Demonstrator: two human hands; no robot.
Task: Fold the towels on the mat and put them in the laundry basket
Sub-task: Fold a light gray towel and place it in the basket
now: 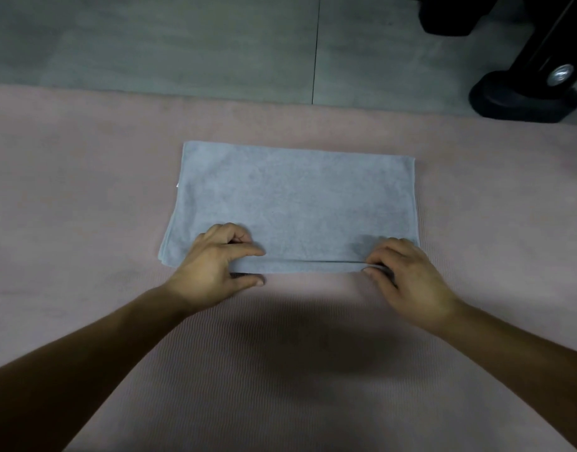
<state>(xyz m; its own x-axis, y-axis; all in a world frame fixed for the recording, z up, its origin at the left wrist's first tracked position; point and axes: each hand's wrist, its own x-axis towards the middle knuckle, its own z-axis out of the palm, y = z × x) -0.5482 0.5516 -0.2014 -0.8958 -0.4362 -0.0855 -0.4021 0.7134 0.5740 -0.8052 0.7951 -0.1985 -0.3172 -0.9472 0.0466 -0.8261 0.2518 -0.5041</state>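
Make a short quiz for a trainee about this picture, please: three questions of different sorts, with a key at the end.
1. True or false: the grey towel lies on the pink mat.
2. Which edge of the towel do the left hand and the right hand pinch? A. the far edge. B. the near edge. C. the left edge.
3. Fill in: the stand foot on the grey floor, at the upper right, is ___ in colour.
Key: 1 true; 2 B; 3 black.
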